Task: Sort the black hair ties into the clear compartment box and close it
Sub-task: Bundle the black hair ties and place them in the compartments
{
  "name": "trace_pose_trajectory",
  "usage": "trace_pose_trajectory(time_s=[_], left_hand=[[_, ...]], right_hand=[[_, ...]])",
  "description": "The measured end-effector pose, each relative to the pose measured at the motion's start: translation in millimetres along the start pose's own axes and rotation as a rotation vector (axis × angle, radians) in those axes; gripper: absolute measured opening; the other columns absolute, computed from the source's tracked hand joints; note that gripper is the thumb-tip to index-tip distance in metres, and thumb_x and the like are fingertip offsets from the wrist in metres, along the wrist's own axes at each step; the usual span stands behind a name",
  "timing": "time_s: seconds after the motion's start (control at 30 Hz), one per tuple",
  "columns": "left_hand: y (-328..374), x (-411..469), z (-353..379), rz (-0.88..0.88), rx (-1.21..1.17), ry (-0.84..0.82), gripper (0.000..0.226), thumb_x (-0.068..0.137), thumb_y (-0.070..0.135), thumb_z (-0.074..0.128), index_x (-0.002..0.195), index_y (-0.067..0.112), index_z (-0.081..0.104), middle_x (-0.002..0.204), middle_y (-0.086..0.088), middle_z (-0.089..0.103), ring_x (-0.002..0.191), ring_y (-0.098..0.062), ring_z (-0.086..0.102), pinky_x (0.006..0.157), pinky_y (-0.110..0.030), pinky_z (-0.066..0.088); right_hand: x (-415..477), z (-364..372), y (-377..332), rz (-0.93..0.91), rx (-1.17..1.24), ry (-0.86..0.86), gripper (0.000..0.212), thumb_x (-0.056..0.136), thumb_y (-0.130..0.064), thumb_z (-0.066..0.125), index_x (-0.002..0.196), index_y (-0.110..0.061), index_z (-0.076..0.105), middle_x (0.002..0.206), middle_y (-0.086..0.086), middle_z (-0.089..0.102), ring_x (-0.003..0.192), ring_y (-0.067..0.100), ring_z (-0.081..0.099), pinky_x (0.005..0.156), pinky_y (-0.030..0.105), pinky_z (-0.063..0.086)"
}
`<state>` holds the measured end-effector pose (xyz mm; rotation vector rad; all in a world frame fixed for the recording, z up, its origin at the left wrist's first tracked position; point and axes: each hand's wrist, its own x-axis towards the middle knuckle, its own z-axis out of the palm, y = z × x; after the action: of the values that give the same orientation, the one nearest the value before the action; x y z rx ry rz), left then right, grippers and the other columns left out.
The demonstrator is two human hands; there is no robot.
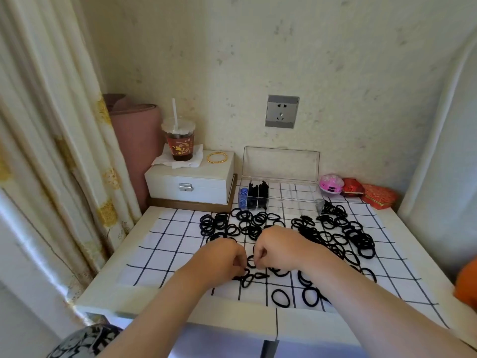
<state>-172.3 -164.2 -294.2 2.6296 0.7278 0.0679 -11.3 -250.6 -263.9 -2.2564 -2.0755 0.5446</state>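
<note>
Pinching hair tie [250, 262] between left grip [219, 254], right grip [278, 246].

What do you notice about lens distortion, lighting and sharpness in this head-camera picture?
Head view: wide-angle bending bows the curtain and fans the lines of the grid tablecloth; head view: soft, even daylight, faint shadows under the left hand and right hand; head view: the black hair ties read sharp, the orange thing at the right edge is blurred, and the clear compartment box barely shows.
</note>
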Motion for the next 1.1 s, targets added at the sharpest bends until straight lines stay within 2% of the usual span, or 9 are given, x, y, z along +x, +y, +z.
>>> trace_pose_trajectory(time_s=[0.2, 0.33, 0.5, 0.63, 0.73, 0.83, 0.93, 1.0, 1.1], left_hand=[[0, 7, -4, 0.012, 0.078, 0.011, 0.025, 0.088, 0.019, 0.063, 0.111, 0.027, 0.068, 0.095, 0.010, 0.068, 0.082, -0.006, 0.056, 0.070, -0.019, 0.044], [0, 12, -3, -0.027, 0.062, -0.005, 0.030, 0.090, 0.017, 0.060, 0.119, 0.020, 0.061, 0.091, 0.009, 0.059, 0.082, -0.010, 0.053, 0.071, -0.022, 0.046], [8, 11, -5, -0.150, 0.137, -0.093, 0.033, 0.085, 0.032, 0.072, 0.114, 0.017, 0.063, 0.105, 0.000, 0.065, 0.091, -0.018, 0.061, 0.079, -0.030, 0.052], [11, 9, -6, -0.155, 0.193, -0.105, 0.023, 0.092, 0.018, 0.061, 0.113, 0.018, 0.070, 0.110, -0.002, 0.069, 0.100, -0.021, 0.064, 0.083, -0.030, 0.053], [15, 4, -7, -0.150, 0.230, -0.108, 0.022, 0.093, 0.017, 0.053, 0.108, 0.012, 0.068, 0.100, -0.005, 0.066, 0.092, -0.023, 0.062, 0.075, -0.032, 0.050], [15, 3, -14, -0.121, 0.091, -0.077, 0.017, 0.095, 0.022, 0.050, 0.103, 0.013, 0.061, 0.092, -0.002, 0.063, 0.083, -0.019, 0.059, 0.069, -0.030, 0.047], [19, 1, -22, -0.101, -0.210, -0.088, 0.005, 0.094, 0.025, 0.056, 0.099, 0.025, 0.057, 0.083, 0.008, 0.059, 0.073, -0.009, 0.053, 0.066, -0.024, 0.043], [24, 0, -21, -0.084, -0.289, -0.136, 0.010, 0.090, 0.020, 0.062, 0.091, 0.029, 0.060, 0.080, 0.007, 0.061, 0.069, -0.008, 0.055, 0.066, -0.023, 0.047], [26, -1, -14, -0.074, -0.293, -0.229, 0.016, 0.085, 0.013, 0.066, 0.085, 0.029, 0.067, 0.089, -0.002, 0.070, 0.071, -0.008, 0.064, 0.074, -0.026, 0.058]], right_hand=[[6, -4, 9, 0.017, 0.184, 0.099, 0.010, 0.085, -0.018, 0.065, 0.089, -0.021, 0.074, 0.085, -0.014, 0.067, 0.075, 0.002, 0.062, 0.072, 0.025, 0.054], [3, -11, 11, 0.076, 0.422, 0.086, 0.023, 0.087, -0.008, 0.063, 0.102, -0.023, 0.073, 0.087, -0.004, 0.073, 0.062, 0.005, 0.068, 0.057, 0.023, 0.058], [-7, -14, 8, 0.008, 0.336, -0.059, 0.023, 0.090, -0.015, 0.062, 0.095, -0.033, 0.077, 0.091, -0.016, 0.069, 0.082, 0.002, 0.064, 0.075, 0.017, 0.050], [-11, -11, 9, 0.069, 0.433, -0.033, 0.023, 0.090, -0.006, 0.059, 0.091, -0.027, 0.068, 0.087, -0.001, 0.068, 0.075, 0.014, 0.070, 0.071, 0.027, 0.059], [-16, -11, 9, 0.091, 0.426, -0.102, 0.027, 0.090, -0.002, 0.053, 0.094, -0.024, 0.067, 0.084, 0.007, 0.072, 0.072, 0.019, 0.072, 0.071, 0.031, 0.062], [-19, -20, 13, 0.106, 0.340, -0.074, 0.032, 0.092, -0.004, 0.051, 0.101, -0.023, 0.075, 0.090, -0.003, 0.072, 0.071, 0.009, 0.071, 0.066, 0.023, 0.058], [-24, -28, 21, 0.104, 0.206, -0.013, 0.032, 0.092, -0.005, 0.050, 0.097, -0.027, 0.074, 0.079, -0.017, 0.062, 0.072, 0.003, 0.061, 0.061, 0.015, 0.044], [-28, -24, 23, 0.085, 0.173, -0.023, 0.032, 0.094, -0.008, 0.050, 0.098, -0.030, 0.072, 0.075, -0.019, 0.057, 0.069, -0.002, 0.054, 0.060, 0.015, 0.037], [-27, -11, 19, 0.012, 0.121, -0.054, 0.030, 0.098, -0.011, 0.055, 0.114, -0.028, 0.074, 0.100, -0.019, 0.069, 0.086, -0.002, 0.059, 0.077, 0.014, 0.040]])
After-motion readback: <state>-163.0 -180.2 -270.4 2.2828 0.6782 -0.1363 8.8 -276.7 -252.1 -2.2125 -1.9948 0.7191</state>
